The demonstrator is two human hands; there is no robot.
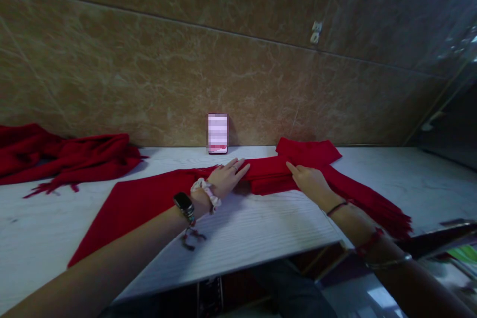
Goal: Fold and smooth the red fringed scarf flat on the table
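A red scarf (149, 203) stretches across the white tabletop, its middle folded into a layered stack. My left hand (225, 177) lies palm down at the left end of that stack, fingers outstretched and a little apart. On the stack's right side, my right hand (310, 186) has its fingers closed on the red cloth, the index finger pointing along the top. Its other fingertips are partly hidden. A further flat red piece (309, 151) lies behind the right hand, and a fringed red end (387, 213) trails off to the right.
Another red scarf (85, 156) lies crumpled at the left, against the wall. A phone (217, 133) with a lit screen leans on the marbled wall (167, 74). The white table (238, 243) ends at a front edge close to me. Open drawers or boxes show below at right.
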